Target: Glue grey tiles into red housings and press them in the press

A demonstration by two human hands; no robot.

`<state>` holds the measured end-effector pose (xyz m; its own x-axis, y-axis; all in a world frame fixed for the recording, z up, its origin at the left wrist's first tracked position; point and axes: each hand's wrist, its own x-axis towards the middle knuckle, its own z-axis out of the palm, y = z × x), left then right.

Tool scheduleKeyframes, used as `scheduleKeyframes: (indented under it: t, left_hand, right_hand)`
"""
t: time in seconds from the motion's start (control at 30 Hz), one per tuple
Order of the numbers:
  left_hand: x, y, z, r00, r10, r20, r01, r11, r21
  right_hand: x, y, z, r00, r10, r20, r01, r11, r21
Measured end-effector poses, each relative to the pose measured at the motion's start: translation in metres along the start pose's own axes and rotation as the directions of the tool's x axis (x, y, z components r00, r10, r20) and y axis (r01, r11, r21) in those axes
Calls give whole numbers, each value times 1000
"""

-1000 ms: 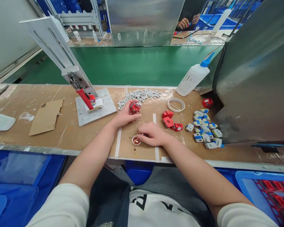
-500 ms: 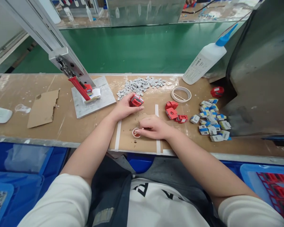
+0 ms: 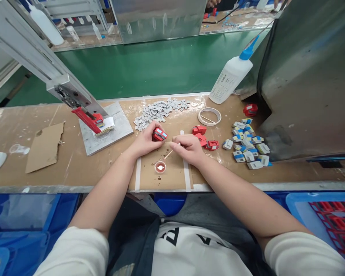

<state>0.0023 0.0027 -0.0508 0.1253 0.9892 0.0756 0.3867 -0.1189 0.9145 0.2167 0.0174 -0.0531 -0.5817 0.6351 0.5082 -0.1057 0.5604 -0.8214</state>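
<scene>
My left hand (image 3: pixel 145 141) is closed round a small red plastic part (image 3: pixel 160 134) with a grey face turned up. Between the fingers of my right hand (image 3: pixel 188 148) is a thin wooden stick (image 3: pixel 168 154), its tip slanting down to the left. Just below that tip, a small round cup (image 3: pixel 160 167) of reddish liquid stands on the table. Several more red parts (image 3: pixel 199 130) lie to the right of my right hand. Beyond my left hand is a spread heap of small grey plates (image 3: pixel 153 114).
A toggle clamp with a red handle (image 3: pixel 86 120) stands over a stone slab (image 3: pixel 122 122) at left. To the right are a tape roll (image 3: pixel 199 117), a white bottle (image 3: pixel 228 82) and a pile of white-blue-yellow parts (image 3: pixel 248 143). Cardboard (image 3: pixel 44 147) lies far left.
My right hand has lifted the stick out of the cup and moved up and away, nearer the red part in my left hand. The whole view has shifted slightly.
</scene>
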Motion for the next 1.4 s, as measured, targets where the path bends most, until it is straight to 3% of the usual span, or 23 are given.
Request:
scheduleKeyframes:
  t: [0.13,0.27,0.43,0.53,0.93,1.4]
  left_hand:
    - [0,1,1,1000,13,-6,-13,1000,28]
    - [-2,1,1,998,-1,-57,6,996,87]
    - [0,2,0,992,113,53,-119,983,138]
    - [1,2,0,983,138,122,-156,976,150]
    - [-3,3,3,988,81,133,-114,958,263]
    - [1,-1,4,986,87,141,-131,930,342]
  right_hand:
    - [3,-2,-1,988,-12,-155,17,999,33]
    - [2,0,1,958,57,-282,-47,998,43]
    - [3,4,2,919,121,-376,-98,992,79]
    - [4,4,2,910,128,-395,-116,992,52]
    - [2,7,3,901,-30,-433,-113,947,-300]
    - [5,15,6,919,-45,-391,-121,913,-389]
